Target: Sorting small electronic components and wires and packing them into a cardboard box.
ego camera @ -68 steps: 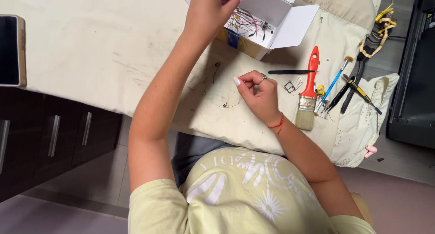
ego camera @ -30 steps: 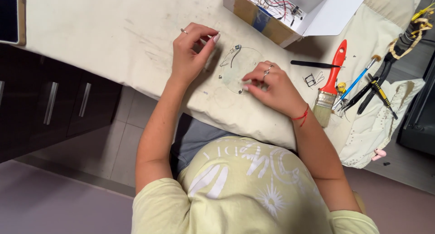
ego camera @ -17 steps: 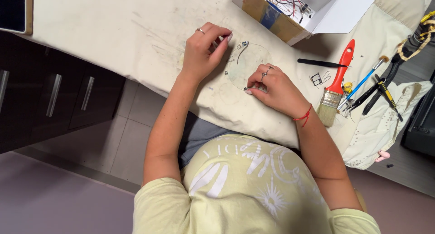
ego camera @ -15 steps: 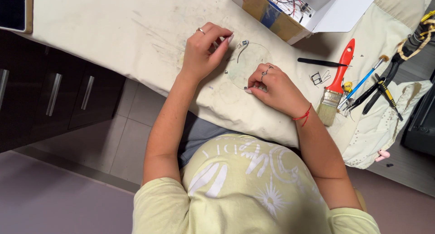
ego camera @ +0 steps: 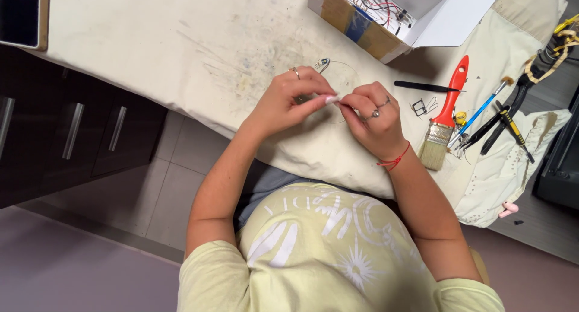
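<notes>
Over the cream cloth (ego camera: 181, 52) on the table my two hands meet fingertip to fingertip. My left hand (ego camera: 288, 101), with a ring on one finger, pinches a tiny pale piece (ego camera: 333, 99) between thumb and forefinger. My right hand (ego camera: 373, 116), with rings and a red thread at the wrist, pinches the same piece from the other side. The piece is too small to make out. Just behind the hands a thin wire loop (ego camera: 348, 70) lies on the cloth with a small component (ego camera: 321, 63) at its end.
An open cardboard box (ego camera: 356, 31) with a white flap holds coloured wires at the back. To the right lie a red-handled paintbrush (ego camera: 447, 104), a black tool (ego camera: 422, 85), a blue-handled tool (ego camera: 482, 110) and pliers (ego camera: 506, 128). A dark screen (ego camera: 21, 13) sits far left, above dark drawers (ego camera: 72, 137).
My left hand came back from the box to the cloth beside the wire loop. Both hands then closed in until their fingertips met on the tiny piece.
</notes>
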